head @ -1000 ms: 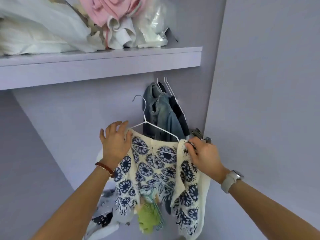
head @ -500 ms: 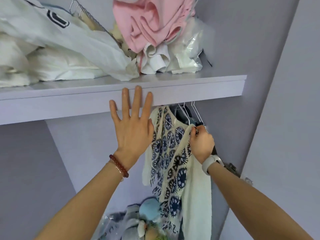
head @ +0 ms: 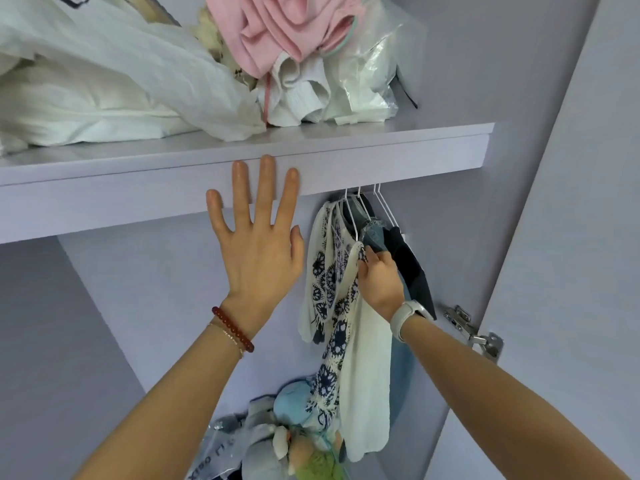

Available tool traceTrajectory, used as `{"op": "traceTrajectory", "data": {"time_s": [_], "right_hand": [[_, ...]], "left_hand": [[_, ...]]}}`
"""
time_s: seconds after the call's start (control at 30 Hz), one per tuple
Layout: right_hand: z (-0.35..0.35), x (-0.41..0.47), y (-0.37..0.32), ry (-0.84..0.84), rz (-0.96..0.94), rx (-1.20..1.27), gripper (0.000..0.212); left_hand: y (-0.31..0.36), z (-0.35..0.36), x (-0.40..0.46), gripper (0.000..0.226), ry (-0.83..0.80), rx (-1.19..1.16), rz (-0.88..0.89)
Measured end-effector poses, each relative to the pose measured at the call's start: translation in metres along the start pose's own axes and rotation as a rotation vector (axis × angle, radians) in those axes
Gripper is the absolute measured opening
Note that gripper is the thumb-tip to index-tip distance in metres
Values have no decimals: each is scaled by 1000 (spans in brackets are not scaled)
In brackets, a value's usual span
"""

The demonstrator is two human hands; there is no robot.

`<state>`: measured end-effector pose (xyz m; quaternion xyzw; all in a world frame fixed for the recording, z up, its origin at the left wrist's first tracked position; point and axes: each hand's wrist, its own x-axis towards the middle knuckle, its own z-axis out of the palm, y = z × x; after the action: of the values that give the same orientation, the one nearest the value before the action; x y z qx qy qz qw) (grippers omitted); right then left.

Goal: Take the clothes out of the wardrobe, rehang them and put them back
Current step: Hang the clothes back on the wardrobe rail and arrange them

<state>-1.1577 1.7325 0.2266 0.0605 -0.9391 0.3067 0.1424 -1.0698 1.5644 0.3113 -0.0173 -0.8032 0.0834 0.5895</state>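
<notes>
Top: the patterned top (head: 332, 289) hangs on a white hanger (head: 351, 216) under the shelf (head: 381, 157), beside jeans (head: 375, 237) and a dark garment (head: 408, 265).
Right hand: the right hand (head: 381, 282) pinches the top's shoulder edge.
Left hand: the left hand (head: 258, 244) is spread flat, fingertips on the shelf front.
Risk: a tug could likely pull the knit off its hanger or snag the neighbouring hooks.
Change: a second ago both hands held the top low, off the rail; now it hangs.

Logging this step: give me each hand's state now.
Left hand: open, fingers straight against the shelf edge.
Right hand: gripping the patterned top.
</notes>
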Motion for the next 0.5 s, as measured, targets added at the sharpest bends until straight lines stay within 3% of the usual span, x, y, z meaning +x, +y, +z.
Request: {"op": "traceTrajectory", "data": {"time_s": [0.13, 0.3, 0.5], "right_hand": [[-10, -30, 12, -15, -74, 50, 53], [-31, -103, 53, 133, -147, -65, 49], [-56, -246, 138, 157, 138, -154, 43]], "left_hand": [[24, -3, -27, 69, -101, -193, -17], [79, 2, -80, 65, -375, -445, -13], [175, -25, -157, 59, -756, -750, 147]]}}
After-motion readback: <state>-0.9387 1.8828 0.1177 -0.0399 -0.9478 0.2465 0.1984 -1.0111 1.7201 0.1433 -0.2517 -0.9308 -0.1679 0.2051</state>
